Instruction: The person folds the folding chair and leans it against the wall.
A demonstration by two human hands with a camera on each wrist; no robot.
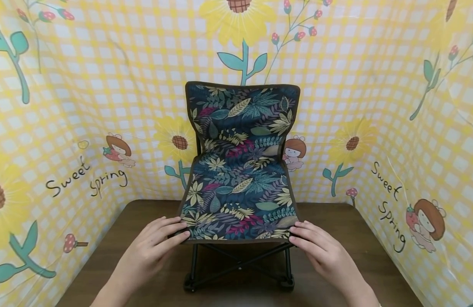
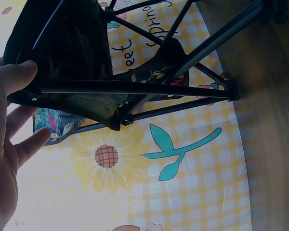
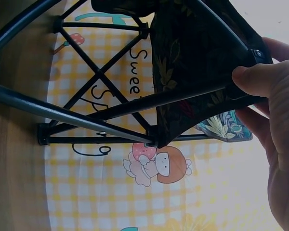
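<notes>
Your left hand point(image 1: 150, 245) and right hand point(image 1: 326, 249) pinched the folding chair point(image 1: 240, 170) at seven and five o'clock, best done evenly

Dark chair point(image 1: 240, 186), multicoloured leaf print

Head view: forward-down onto dark leaf-print fabric chair point(image 1: 240, 187); wrist views: closer, opposite sides, sharing its shadowed underside point(image 2: 82, 48).

draped booth point(image 1: 144, 64), yellow checked cloth walls point(image 1: 374, 85), brown table point(image 1: 351, 226)
</notes>
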